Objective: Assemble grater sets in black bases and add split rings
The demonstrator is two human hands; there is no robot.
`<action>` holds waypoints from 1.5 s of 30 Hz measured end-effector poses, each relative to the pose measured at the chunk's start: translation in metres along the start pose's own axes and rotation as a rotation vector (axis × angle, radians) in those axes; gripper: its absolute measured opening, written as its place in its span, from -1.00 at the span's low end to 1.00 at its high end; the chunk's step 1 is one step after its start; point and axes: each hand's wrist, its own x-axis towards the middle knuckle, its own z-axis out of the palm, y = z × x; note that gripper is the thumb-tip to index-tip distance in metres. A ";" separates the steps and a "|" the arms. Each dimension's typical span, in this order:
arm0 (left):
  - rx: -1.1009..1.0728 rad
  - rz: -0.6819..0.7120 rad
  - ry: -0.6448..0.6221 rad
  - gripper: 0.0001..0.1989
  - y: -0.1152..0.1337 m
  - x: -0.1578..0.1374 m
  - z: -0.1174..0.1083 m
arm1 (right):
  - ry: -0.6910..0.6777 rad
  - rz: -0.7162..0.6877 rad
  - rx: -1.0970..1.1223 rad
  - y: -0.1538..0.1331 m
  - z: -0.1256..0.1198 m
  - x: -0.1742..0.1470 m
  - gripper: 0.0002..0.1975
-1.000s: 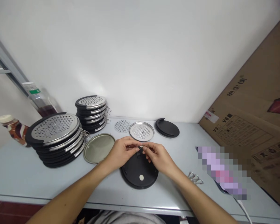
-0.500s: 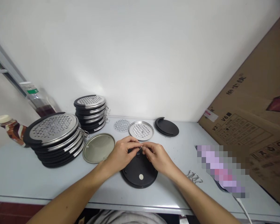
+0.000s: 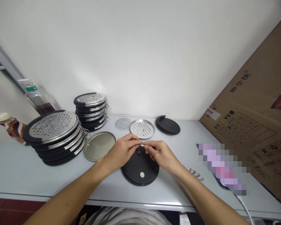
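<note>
A grey table (image 3: 25,175) runs across the view against a white wall, and a big cardboard box (image 3: 253,125) leans at its right end. On the left of the table stands a large stack (image 3: 55,136) of black discs topped with perforated steel plates, and behind it a smaller stack (image 3: 91,110) of the same kind. Two bottles sit at the far left, one (image 3: 36,97) leaning against the wall and one (image 3: 10,126) with a cream cap lower down. Near the middle front lies a black disc (image 3: 140,170), flat, with a small white dot on it. Just left of it is a plain metal lid (image 3: 98,146); behind it a perforated steel tray (image 3: 142,128), a flat mesh round (image 3: 122,123) and, to the right, another black lid (image 3: 168,125). A few wire clips (image 3: 196,174) lie by the right forearm. Both hands meet over the far edge of the black disc. The left hand (image 3: 123,151) and the right hand (image 3: 160,154) each have thumb and forefinger pinched together on a small metal ring (image 3: 142,145), held between them just above the disc; the other fingers are curled in. The ring is tiny and partly covered, so its exact shape is hard to tell.
</note>
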 end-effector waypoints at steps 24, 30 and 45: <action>-0.043 0.029 0.145 -0.77 -0.003 0.000 0.013 | -0.039 -0.118 0.309 0.004 -0.002 0.010 -0.62; 0.078 -0.111 0.267 -0.85 -0.015 0.002 0.017 | 0.213 -0.270 -0.043 0.018 -0.001 0.018 -0.88; -0.003 -0.241 0.229 -0.83 -0.027 0.004 0.024 | 0.209 -0.440 -0.349 0.030 -0.001 0.027 -0.79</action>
